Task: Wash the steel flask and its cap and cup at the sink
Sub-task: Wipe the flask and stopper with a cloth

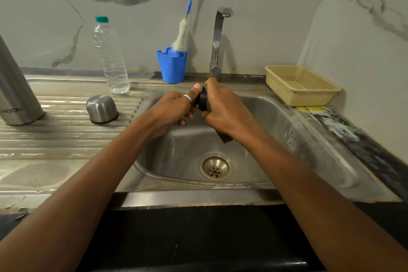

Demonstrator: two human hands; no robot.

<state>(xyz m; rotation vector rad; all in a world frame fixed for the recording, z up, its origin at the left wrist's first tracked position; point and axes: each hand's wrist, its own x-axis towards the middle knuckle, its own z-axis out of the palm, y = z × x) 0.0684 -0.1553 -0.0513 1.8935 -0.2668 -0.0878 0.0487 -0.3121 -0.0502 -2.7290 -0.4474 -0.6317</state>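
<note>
Over the steel sink basin (271, 112) my left hand (174, 108) grips a black round cap (202, 100), thumb up on its top edge. My right hand (223, 106) is curled round the cap's other side and holds a dark scrub pad (224, 138) whose corner hangs below the palm. The tall steel flask (15, 86) stands upright at the far left of the draining board. The steel cup (102, 108) sits upside down on the board's ridges, right of the flask.
A steel tap (218, 40) rises behind the basin; no water is seen running. A clear plastic bottle (111, 57), a blue holder (172, 66) with a bottle brush (181, 35) and a beige basket (302, 85) line the back edge. The drain (215, 166) is open.
</note>
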